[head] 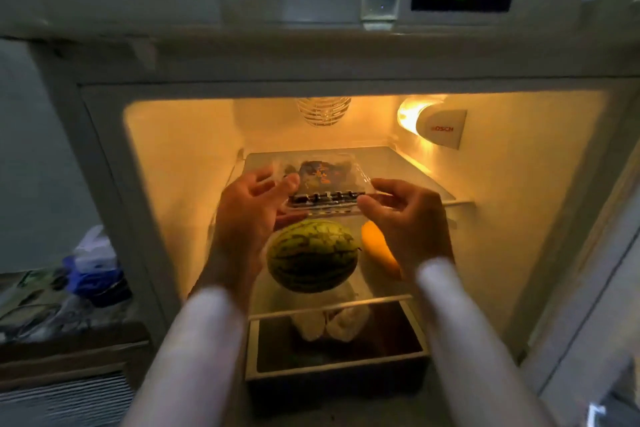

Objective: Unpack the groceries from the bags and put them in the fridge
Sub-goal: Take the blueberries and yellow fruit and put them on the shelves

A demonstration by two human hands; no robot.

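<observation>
Partly done: watermelon (311, 255) mid-frame shelved, clear packet (323, 184) reaching upper shelf (408, 163), pinched by right hand (408, 215), left hand (251, 204) spread loose; bags (93, 263) lower left pending.

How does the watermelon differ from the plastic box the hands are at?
The watermelon is round, opaque and green-striped; the plastic box is flat, clear and shows dark contents with a label. The watermelon sits on the lower shelf, untouched; the box lies on the upper glass shelf at its front edge, with the left hand open beside it and the right hand pinching its corner. Both are inside the lit fridge.
</observation>
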